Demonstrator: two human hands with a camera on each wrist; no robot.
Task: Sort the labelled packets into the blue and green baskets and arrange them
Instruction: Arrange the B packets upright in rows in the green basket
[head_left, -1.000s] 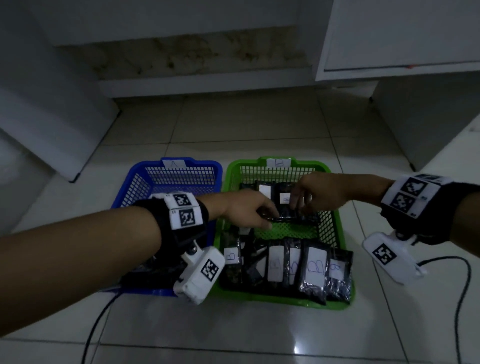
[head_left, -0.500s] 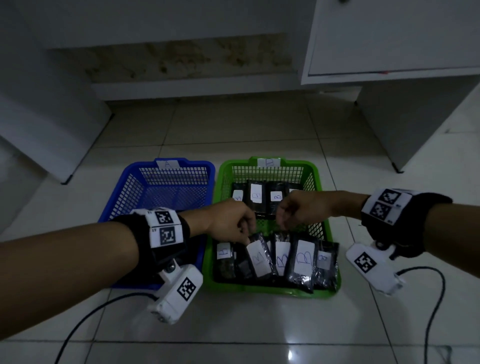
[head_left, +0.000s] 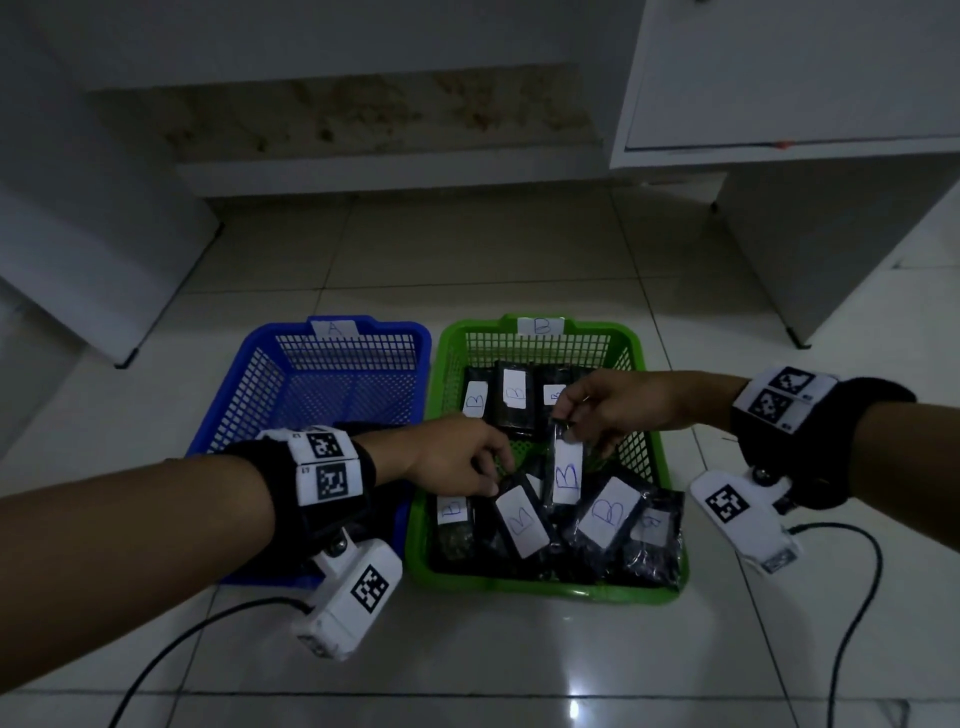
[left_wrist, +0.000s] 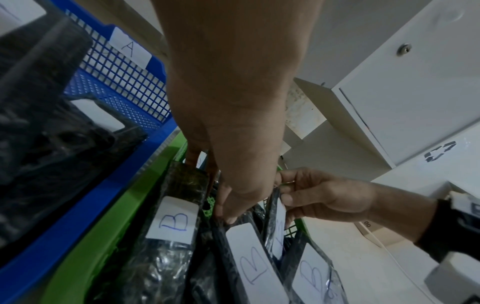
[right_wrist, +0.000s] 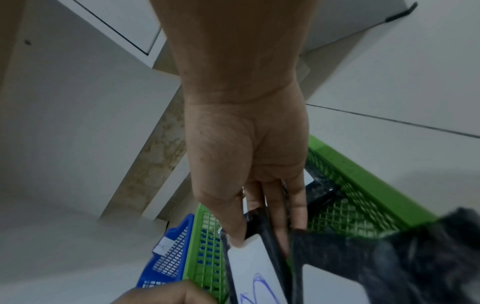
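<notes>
A blue basket tagged A and a green basket tagged B stand side by side on the floor. Black packets with white B labels fill the green one: a back row and a front row. My right hand pinches the top of one B packet and holds it upright above the front row; the right wrist view shows thumb and fingers closed on this packet. My left hand pinches the top edge of a tilted B packet beside it. Black packets lie in the blue basket.
White cabinets stand at the back right and a white panel at the left. Black cables trail over the tiled floor on both sides of the baskets.
Both hands came from the green basket's back row to its front row. The right hand now holds a B packet up on end; the left hand holds the neighbouring one.
</notes>
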